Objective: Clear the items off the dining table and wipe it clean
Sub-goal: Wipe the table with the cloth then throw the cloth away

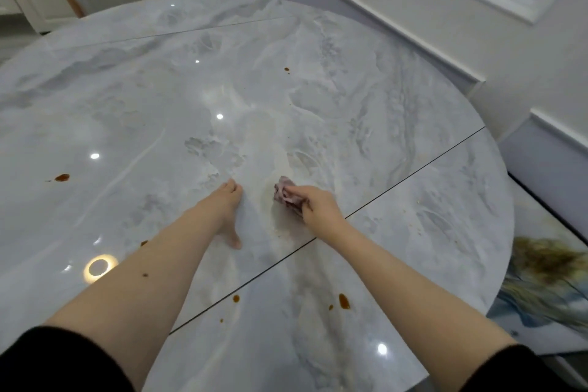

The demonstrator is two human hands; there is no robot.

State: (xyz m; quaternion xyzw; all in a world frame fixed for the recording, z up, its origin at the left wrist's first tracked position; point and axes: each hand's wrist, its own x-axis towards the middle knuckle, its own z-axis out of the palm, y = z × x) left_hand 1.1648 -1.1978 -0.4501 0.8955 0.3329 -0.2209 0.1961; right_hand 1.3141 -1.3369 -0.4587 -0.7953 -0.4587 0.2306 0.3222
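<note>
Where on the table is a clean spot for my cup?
Free: the far half of the table, beyond the hands. Messy: brown drips near you, a drip at left, and the right hand wiping with a cloth.

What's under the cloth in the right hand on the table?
The crumpled cloth, gripped by the right hand, sits on the marble table by a pale smear. What lies directly beneath it is covered. The left hand rests flat beside it.
</note>
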